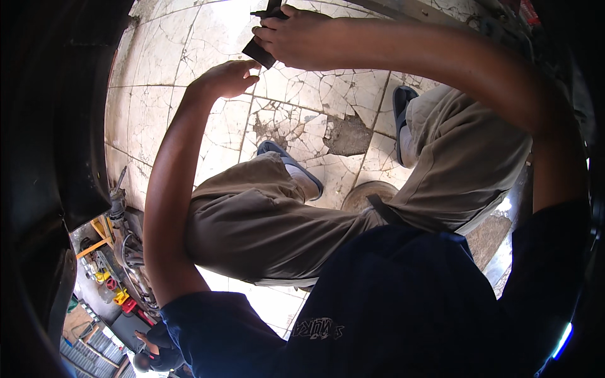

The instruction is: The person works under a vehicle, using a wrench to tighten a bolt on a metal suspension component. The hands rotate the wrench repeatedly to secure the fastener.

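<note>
At the top of the head view, my right hand [293, 39] is wrapped over a dark, flat-sided object [261, 55] whose upper part runs out of the picture. Its fingers hide the middle of that object. My left hand [230, 80] is just below and left of the object's lower end, fingers loosely bent and apart, with nothing visible in them. Both forearms reach over my bent legs, which are in khaki trousers [441, 151], with blue sandals [290, 170] on my feet.
A cracked white tile floor [161, 120] has a broken patch [346, 135]. A round seat [356, 195] is under me. A dark panel [50, 164] fills the left edge. Tools [123, 296] lie at lower left, where another person [161, 356] works.
</note>
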Demonstrator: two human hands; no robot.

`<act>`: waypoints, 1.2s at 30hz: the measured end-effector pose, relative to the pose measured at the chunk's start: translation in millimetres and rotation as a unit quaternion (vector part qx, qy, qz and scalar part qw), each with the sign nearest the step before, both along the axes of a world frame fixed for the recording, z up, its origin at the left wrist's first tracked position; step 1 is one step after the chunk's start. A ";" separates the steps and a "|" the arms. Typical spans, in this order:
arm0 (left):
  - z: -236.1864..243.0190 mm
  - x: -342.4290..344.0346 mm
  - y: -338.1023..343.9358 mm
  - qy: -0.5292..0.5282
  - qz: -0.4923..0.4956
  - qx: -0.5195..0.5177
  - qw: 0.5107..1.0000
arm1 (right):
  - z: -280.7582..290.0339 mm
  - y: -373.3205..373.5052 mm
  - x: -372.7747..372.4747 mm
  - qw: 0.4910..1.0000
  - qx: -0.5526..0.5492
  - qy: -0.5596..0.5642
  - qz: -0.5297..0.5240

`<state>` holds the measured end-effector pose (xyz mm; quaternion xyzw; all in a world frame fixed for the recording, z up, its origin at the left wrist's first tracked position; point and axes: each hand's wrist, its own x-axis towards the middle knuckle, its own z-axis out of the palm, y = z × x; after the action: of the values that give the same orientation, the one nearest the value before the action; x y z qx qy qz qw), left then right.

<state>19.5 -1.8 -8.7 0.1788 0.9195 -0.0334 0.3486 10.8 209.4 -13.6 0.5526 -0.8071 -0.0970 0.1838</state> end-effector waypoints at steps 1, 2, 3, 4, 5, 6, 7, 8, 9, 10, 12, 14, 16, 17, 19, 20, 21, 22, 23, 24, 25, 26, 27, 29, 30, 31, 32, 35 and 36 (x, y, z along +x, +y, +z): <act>-5.7 -0.8 -7.5 0.009 -0.005 0.010 1.000 | -0.2 -2.9 -0.3 1.000 -0.004 0.000 0.003; -11.4 -2.4 -14.3 0.019 -0.009 0.020 1.000 | -0.3 -5.0 -0.7 1.000 -0.007 0.000 0.005; -9.5 -3.2 -11.2 0.018 -0.008 0.015 1.000 | -0.5 -4.2 -1.0 1.000 -0.007 0.006 0.003; -7.6 -3.5 -8.2 0.018 -0.006 0.010 1.000 | -0.9 -3.5 -0.8 1.000 -0.006 0.013 0.000; -5.7 -4.1 -5.1 0.017 -0.004 0.005 1.000 | -1.2 -2.4 -0.8 1.000 -0.005 0.019 -0.002; -0.1 -1.3 -1.5 0.003 0.008 -0.007 1.000 | 0.0 -3.6 1.5 1.000 0.005 0.010 -0.002; 8.5 -0.6 6.8 -0.009 0.018 -0.018 1.000 | 2.4 -0.9 3.4 1.000 0.017 0.004 -0.006; 12.6 -0.1 10.6 -0.021 0.028 -0.028 0.999 | 4.8 -0.1 4.8 1.000 0.029 -0.003 -0.009; 7.1 0.4 3.4 -0.007 0.015 -0.014 1.000 | 5.1 -1.5 5.5 1.000 0.021 -0.004 -0.005; -1.7 -1.2 -5.8 0.006 0.001 0.002 1.000 | 5.1 -2.2 4.2 1.000 0.016 -0.004 -0.004; -9.9 -4.2 -12.4 0.020 -0.009 0.014 1.000 | 3.6 -3.7 3.2 1.000 0.017 0.002 -0.009; -8.5 -4.7 -9.2 0.018 -0.002 0.007 1.000 | 1.2 -4.5 3.6 0.999 0.031 0.017 -0.022; 2.6 -1.8 -0.2 0.001 0.004 -0.017 1.000 | 10.2 -4.9 11.1 0.998 0.063 -0.006 -0.027; 6.3 -0.4 2.3 -0.008 0.008 -0.029 1.000 | 14.0 -5.7 14.2 0.996 0.079 -0.016 -0.030; -2.3 -4.1 -6.4 0.005 -0.005 0.010 1.000 | 4.4 -7.2 -3.3 0.999 0.040 0.010 -0.017; -8.5 -5.1 -12.2 0.011 -0.010 0.028 1.000 | -2.5 -9.2 -10.8 1.000 0.019 0.022 -0.009; -11.4 -2.1 -14.6 0.011 -0.001 0.017 1.000 | 4.1 -12.4 -7.3 0.997 0.075 -0.006 -0.006; -7.5 -1.7 -9.8 0.012 -0.002 0.005 1.000 | 12.6 -11.3 -1.3 0.995 0.098 -0.024 -0.022; -3.2 -2.9 -4.7 0.014 -0.003 -0.006 1.000 | 21.1 -11.0 5.6 0.992 0.120 -0.034 -0.036; -0.8 -1.7 -3.0 0.014 -0.001 -0.019 1.000 | 26.8 -10.3 12.4 0.989 0.136 -0.036 -0.042; -3.0 -2.5 -6.7 0.009 0.001 0.000 1.000 | 29.5 -10.2 13.5 0.989 0.135 -0.034 -0.043; -6.0 -4.4 -12.2 0.005 0.002 0.019 1.000 | 31.4 -8.9 14.0 0.990 0.132 -0.028 -0.042; -6.3 -4.6 -13.0 0.000 0.003 0.039 0.999 | 31.4 -8.2 11.3 0.991 0.126 -0.022 -0.041; -8.6 -1.5 -13.8 0.002 0.004 0.015 1.000 | 29.4 -9.8 10.7 0.990 0.129 -0.022 -0.044; -7.0 -2.0 -11.6 0.006 0.001 0.004 1.000 | 32.0 -9.2 14.5 0.988 0.140 -0.027 -0.052; -5.5 -3.4 -8.8 0.009 -0.002 0.005 1.000 | 34.7 -9.2 18.1 0.985 0.158 -0.032 -0.063; -4.0 -5.1 -5.9 0.012 -0.006 0.007 1.000 | 37.2 -8.1 21.0 0.982 0.171 -0.034 -0.073; -5.1 -2.2 -10.5 0.010 0.005 0.012 1.000 | 48.2 -10.4 27.2 0.972 0.217 -0.001 -0.086; -6.6 -4.2 -11.5 0.010 0.007 0.017 1.000 | 54.5 -9.2 27.1 0.966 0.239 0.013 -0.096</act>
<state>15.2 -13.4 -15.3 0.1781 0.9247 -0.0169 0.3361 37.9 200.2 40.9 0.4993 -0.8071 -0.3116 0.0462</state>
